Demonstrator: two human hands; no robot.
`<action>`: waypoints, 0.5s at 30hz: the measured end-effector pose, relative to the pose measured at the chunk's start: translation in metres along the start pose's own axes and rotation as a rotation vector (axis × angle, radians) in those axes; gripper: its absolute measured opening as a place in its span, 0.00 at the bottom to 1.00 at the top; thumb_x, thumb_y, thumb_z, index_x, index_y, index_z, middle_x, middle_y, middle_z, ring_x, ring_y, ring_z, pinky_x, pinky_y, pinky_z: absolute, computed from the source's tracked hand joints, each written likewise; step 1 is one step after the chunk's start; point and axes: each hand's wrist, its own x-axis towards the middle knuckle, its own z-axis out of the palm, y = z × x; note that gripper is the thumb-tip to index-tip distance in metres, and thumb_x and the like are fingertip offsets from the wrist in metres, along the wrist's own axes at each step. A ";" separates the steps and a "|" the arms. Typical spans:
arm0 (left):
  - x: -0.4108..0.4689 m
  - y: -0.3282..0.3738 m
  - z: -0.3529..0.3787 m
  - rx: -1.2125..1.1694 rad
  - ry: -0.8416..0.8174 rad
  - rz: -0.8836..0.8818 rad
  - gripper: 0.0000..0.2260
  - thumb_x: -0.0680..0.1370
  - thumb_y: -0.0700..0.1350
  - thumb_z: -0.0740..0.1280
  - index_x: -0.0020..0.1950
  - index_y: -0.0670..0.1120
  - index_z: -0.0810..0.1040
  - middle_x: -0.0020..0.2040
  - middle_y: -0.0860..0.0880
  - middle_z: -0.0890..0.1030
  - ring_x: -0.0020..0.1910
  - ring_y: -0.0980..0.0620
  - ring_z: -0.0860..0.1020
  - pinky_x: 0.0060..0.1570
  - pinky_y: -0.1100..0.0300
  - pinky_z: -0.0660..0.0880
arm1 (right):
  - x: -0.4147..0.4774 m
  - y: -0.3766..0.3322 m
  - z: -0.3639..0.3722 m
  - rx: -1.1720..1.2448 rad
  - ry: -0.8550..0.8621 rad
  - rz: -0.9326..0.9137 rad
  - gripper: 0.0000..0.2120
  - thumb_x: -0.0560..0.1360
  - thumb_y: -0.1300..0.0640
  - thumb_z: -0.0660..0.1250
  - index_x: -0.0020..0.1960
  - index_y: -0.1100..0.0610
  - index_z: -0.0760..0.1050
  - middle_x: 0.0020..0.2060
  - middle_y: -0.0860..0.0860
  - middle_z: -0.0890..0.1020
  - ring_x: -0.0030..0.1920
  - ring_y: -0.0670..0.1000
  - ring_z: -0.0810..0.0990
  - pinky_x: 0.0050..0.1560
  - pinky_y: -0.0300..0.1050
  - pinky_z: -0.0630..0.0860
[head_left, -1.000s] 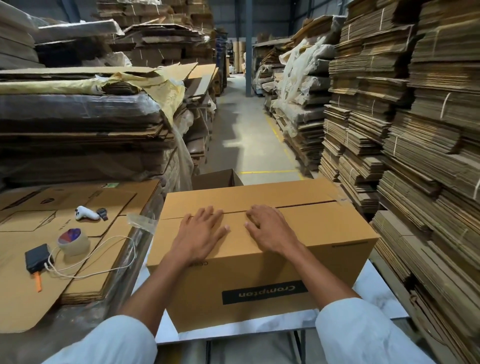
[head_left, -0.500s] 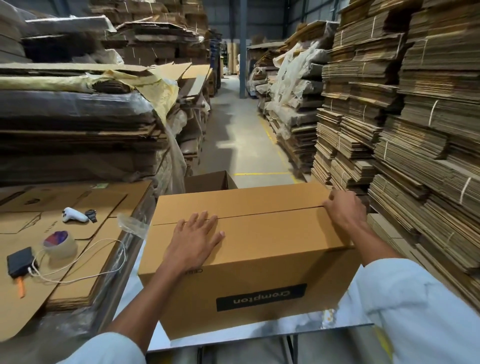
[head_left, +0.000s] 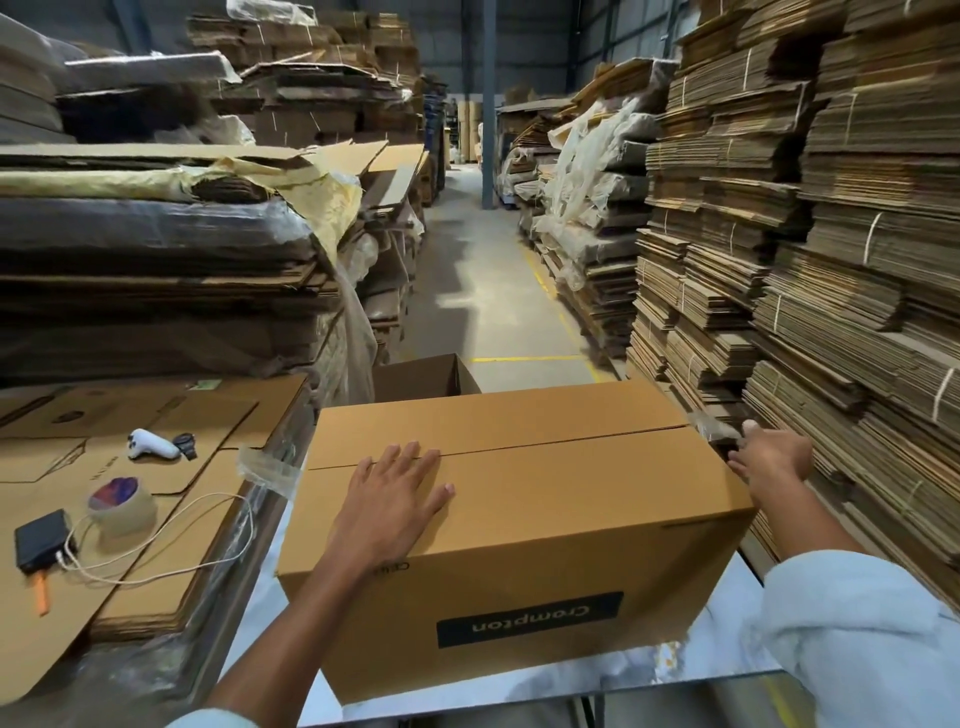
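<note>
The cardboard box (head_left: 519, 519) sits closed on the white desk (head_left: 597, 680), near its front edge; the left hand (head_left: 395, 499) lies flat on its top, fingers straight and spread. The right hand (head_left: 774, 457) meets the box's right end, fingers (head_left: 740, 462) outstretched.

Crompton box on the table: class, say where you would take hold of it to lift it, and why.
Grip the box by its two short ends, low down, a hand coming in from each side. It is wide, sits flat on the table, and shows no handles; its closed top offers no hold.
</note>
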 end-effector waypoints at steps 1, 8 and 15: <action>0.000 -0.001 0.001 0.003 0.001 0.001 0.31 0.81 0.69 0.44 0.82 0.59 0.53 0.83 0.53 0.52 0.82 0.51 0.49 0.80 0.46 0.46 | 0.004 0.001 -0.002 0.051 -0.038 0.036 0.17 0.79 0.56 0.69 0.64 0.63 0.74 0.53 0.60 0.82 0.47 0.55 0.86 0.49 0.51 0.84; 0.007 -0.001 0.001 0.008 -0.006 -0.003 0.30 0.81 0.69 0.44 0.81 0.59 0.55 0.83 0.53 0.54 0.82 0.51 0.51 0.79 0.46 0.48 | -0.103 -0.027 0.026 -0.374 -0.082 -0.865 0.05 0.82 0.56 0.60 0.53 0.52 0.74 0.50 0.49 0.78 0.54 0.51 0.76 0.61 0.58 0.75; 0.001 0.000 -0.001 0.014 -0.030 -0.005 0.29 0.82 0.66 0.45 0.81 0.58 0.54 0.83 0.53 0.53 0.82 0.51 0.50 0.79 0.46 0.46 | -0.269 0.033 0.094 -1.190 -0.916 -1.129 0.44 0.75 0.23 0.38 0.81 0.49 0.59 0.80 0.50 0.61 0.80 0.58 0.57 0.78 0.63 0.53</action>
